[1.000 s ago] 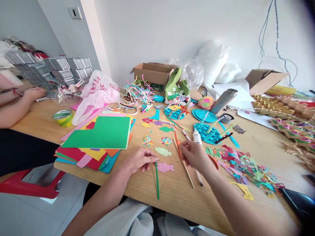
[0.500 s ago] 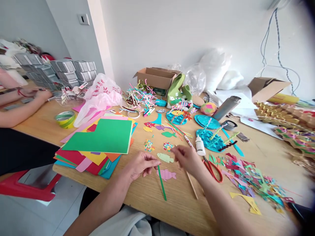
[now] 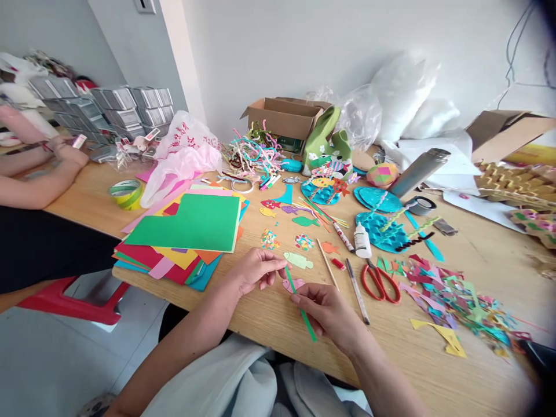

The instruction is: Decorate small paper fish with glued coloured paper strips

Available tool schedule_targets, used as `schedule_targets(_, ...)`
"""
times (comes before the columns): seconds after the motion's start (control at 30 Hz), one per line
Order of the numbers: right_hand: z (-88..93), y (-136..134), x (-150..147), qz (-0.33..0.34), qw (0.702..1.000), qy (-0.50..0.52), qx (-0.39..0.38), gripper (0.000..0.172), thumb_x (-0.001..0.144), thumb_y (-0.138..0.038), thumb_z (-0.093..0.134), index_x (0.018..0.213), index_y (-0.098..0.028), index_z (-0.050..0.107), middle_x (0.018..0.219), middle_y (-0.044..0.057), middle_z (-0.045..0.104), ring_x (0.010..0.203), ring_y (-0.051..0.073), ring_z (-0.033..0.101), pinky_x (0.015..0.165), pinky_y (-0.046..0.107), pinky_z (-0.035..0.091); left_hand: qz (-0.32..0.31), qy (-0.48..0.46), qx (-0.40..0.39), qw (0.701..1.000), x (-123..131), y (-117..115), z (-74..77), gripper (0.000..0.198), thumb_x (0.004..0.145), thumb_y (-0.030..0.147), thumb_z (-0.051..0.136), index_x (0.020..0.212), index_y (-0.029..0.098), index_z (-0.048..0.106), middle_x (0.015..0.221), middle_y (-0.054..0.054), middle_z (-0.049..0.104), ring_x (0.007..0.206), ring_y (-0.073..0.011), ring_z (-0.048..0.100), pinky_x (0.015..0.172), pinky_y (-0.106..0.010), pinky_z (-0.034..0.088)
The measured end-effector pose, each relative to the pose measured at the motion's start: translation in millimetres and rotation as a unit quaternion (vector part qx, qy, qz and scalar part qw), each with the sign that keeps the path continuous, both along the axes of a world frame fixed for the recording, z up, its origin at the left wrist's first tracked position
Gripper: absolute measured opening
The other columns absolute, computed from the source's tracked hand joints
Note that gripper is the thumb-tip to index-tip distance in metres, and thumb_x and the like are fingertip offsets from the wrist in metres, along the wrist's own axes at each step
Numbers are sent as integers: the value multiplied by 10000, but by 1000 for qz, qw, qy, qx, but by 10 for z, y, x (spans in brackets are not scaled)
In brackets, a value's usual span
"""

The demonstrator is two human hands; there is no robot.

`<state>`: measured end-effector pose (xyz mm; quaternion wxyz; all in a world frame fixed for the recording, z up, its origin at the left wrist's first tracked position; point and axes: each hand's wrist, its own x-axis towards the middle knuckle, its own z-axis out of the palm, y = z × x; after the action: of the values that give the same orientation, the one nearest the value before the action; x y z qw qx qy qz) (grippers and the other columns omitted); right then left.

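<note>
Tabletop [image 3: 269, 318], green strip [image 3: 308, 325] aslant toward near-right

We count two hands on the wearer, one left hand [image 3: 263, 269] and one right hand [image 3: 324, 307], with one narrow green paper strip [image 3: 308, 324] between them. Loose paper fish [image 3: 298, 260] number seven: one each in red, yellow, purple, dark green, pale green, pink and orange. Multicoloured speckled cut-outs [image 3: 304, 241]: two. We record one pair of red-handled scissors [image 3: 380, 282], one white glue bottle [image 3: 362, 245], one clear-barrelled pen [image 3: 358, 292], one thin wooden stick [image 3: 326, 260] and one small red cap [image 3: 338, 264]. Tape rolls: two, one yellow-green [image 3: 125, 194], one dark grey [image 3: 420, 205]. Brown cardboard boxes [image 3: 282, 116]: two. Silver metal flask [image 3: 419, 172]: one. We could not count the mixed paper scraps [image 3: 456, 301].
</note>
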<state>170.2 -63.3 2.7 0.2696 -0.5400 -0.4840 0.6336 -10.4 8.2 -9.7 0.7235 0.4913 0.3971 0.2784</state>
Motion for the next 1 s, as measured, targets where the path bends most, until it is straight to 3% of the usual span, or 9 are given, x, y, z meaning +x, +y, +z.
schedule_targets(0.13, -42, -78, 37, -40, 999, -4, -11, 454, 695, -611, 669, 661, -179, 534, 408, -94, 405, 325, 42, 311, 346, 184, 192, 10, 10, 28, 1000, 12, 11, -9, 356, 756, 455, 643, 844, 112, 685, 725, -46, 657, 418, -50, 452, 327, -172, 277)
schedule_targets(0.23, -12, -161, 78, -120, 992, -21, 18, 471, 694, -639, 651, 719, -174, 575, 430, -86, 410, 330, 56, 333, 341, 192, 209, 65, 99, 146, 982, 24, -47, 13, 305, 818, 408, 578, 910, 131, 668, 800, -57, 684, 518, -93, 536, 381, -187, 361)
schedule_targets(0.3, 19, -231, 129, -177, 982, -47, 50, 477, 703, -645, 639, 743, -172, 589, 452, -69, 443, 345, 67, 365, 345, 198, 240, 79, 185, 282, 938, 19, -144, 21, 233, 861, 336, 538, 850, 144, 670, 816, -63, 695, 662, -136, 602, 531, -230, 472)
schedule_targets(0.4, 33, -344, 223, -207, 973, -80, 60, 481, 714, -656, 620, 731, -176, 584, 421, -57, 447, 348, 81, 379, 349, 202, 258, 25, 277, 482, 831, -21, -344, -8, 200, 895, 212, 492, 908, 173, 688, 929, -74, 701, 938, -199, 601, 859, -368, 496)
schedule_targets(0.47, 10, -408, 266, -202, 975, -82, 48, 486, 716, -668, 607, 726, -183, 576, 398, -66, 418, 339, 80, 361, 345, 203, 238, -8, 308, 550, 776, -58, -468, -51, 250, 896, 158, 475, 1052, 184, 669, 1095, -82, 675, 1097, -224, 542, 964, -429, 457)
schedule_targets(0.57, -40, -466, 261, -179, 981, -75, 31, 485, 731, -679, 574, 705, -195, 556, 394, -76, 391, 328, 73, 325, 340, 209, 208, -44, 343, 587, 732, -89, -600, -110, 356, 887, 124, 465, 1213, 184, 596, 1232, -81, 621, 1229, -236, 459, 1037, -472, 416)
schedule_targets(0.73, -56, -513, 117, -123, 991, -49, -5, 482, 750, -666, 542, 634, -198, 519, 424, -66, 418, 321, 64, 323, 346, 212, 227, -47, 383, 592, 708, -32, -784, -122, 390, 866, 127, 475, 1246, 145, 560, 1205, -105, 616, 1248, -261, 442, 1075, -507, 379)
schedule_targets(1.0, -19, -639, -4, -86, 995, -51, -26, 455, 804, -595, 495, 582, -198, 495, 445, -28, 522, 309, 60, 347, 344, 215, 236, -43, 388, 579, 716, 39, -1056, -148, 390, 871, 128, 466, 1254, 117, 540, 1198, -124, 594, 1174, -262, 477, 1055, -479, 403)
